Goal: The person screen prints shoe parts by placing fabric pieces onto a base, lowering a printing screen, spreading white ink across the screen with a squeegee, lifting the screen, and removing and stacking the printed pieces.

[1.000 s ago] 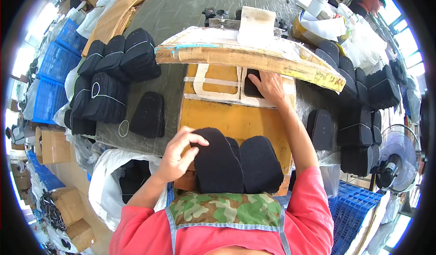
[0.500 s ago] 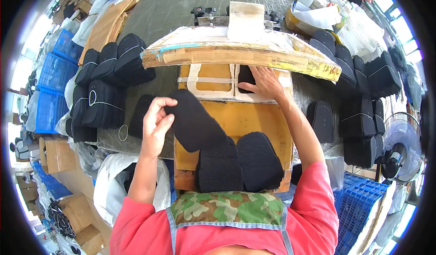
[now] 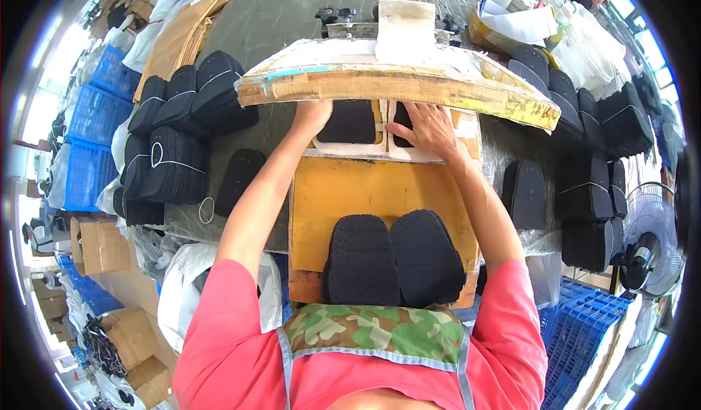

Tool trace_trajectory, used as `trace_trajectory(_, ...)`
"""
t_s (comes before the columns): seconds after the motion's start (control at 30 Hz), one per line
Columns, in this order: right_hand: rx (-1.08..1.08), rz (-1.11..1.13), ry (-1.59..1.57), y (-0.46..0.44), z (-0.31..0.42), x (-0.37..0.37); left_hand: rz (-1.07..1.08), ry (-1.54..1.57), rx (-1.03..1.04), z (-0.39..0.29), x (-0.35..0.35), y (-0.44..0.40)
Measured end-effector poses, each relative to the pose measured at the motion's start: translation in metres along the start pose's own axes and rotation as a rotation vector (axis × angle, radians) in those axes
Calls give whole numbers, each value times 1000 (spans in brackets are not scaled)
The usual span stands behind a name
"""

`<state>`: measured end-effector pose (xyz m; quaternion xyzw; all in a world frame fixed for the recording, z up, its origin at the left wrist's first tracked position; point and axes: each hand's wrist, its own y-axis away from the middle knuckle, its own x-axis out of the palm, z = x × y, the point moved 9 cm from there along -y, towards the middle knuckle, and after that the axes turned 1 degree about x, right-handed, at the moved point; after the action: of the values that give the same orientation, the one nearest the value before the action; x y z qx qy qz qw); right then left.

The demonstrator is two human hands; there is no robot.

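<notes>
My left hand [image 3: 314,116] reaches under the raised wood-edged frame [image 3: 394,85], at the left edge of a black insole [image 3: 349,123]. That insole lies in the left opening of a white template [image 3: 350,150]; the fingers of this hand are hidden. My right hand [image 3: 431,129] rests with fingers stretched out over a second black insole [image 3: 401,121] in the right opening. Two textured black insoles [image 3: 361,260] [image 3: 427,258] lie side by side on the yellow board [image 3: 380,187], close to my body.
Tied stacks of black insoles [image 3: 174,165] [image 3: 584,184] stand on both sides of the table. Loose insoles [image 3: 241,180] [image 3: 523,194] lie nearer the board. A fan [image 3: 646,246] and a blue crate [image 3: 584,337] are at the right, a white bag [image 3: 191,293] at the left.
My left hand has moved up and right with the insole it held, which now lies in the template's left opening. My right hand stays over the right opening.
</notes>
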<state>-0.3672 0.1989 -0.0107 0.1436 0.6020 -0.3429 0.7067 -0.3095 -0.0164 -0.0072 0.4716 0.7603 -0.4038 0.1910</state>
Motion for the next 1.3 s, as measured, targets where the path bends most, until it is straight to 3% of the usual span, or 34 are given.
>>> trace_trajectory(0.1, 52, 84, -17, -1, -4, 2, 107, -71, 65, -50, 10, -8)
trace_trajectory(0.13, 47, 9, -38, -1, -4, -4, 163, -94, 135, -49, 25, -2)
trace_trajectory(0.2, 30, -136, -86, 2, -6, -10, 381, -428, 75, -52, 45, 14)
trace_trajectory(0.3, -7, -130, -103, 4, -5, -10, 199, -402, 176, -64, 44, 27)
trace_trajectory(0.4, -79, -155, -83, 5, 0, -17, 328, -520, 29, -57, 57, 40)
trace_trajectory(0.43, -99, -161, -73, 6, 2, -19, 259, -543, 88, -62, 56, 42)
trace_trajectory(0.53, 15, 28, -213, 4, -5, -12, 226, -499, 151, -73, 45, 35)
trace_trajectory(0.63, -65, -85, -163, 4, -6, -13, 510, -293, -79, -78, 31, 11)
trace_trajectory(0.73, -128, -167, -50, 5, -6, -12, 243, -251, 318, -81, 32, 7)
trace_trajectory(0.83, 18, 64, -175, 7, -13, -1, 275, -242, 268, -65, 45, 9)
trace_trajectory(0.93, 35, -3, -195, 9, -11, -8, 260, -249, 261, -67, 43, 12)
trace_trajectory(1.03, -50, -210, -59, 18, -4, -18, 250, -255, 268, -66, 42, 12)
trace_trajectory(1.3, 32, -148, -175, 15, -17, -13, 234, -409, 74, -56, 49, 21)
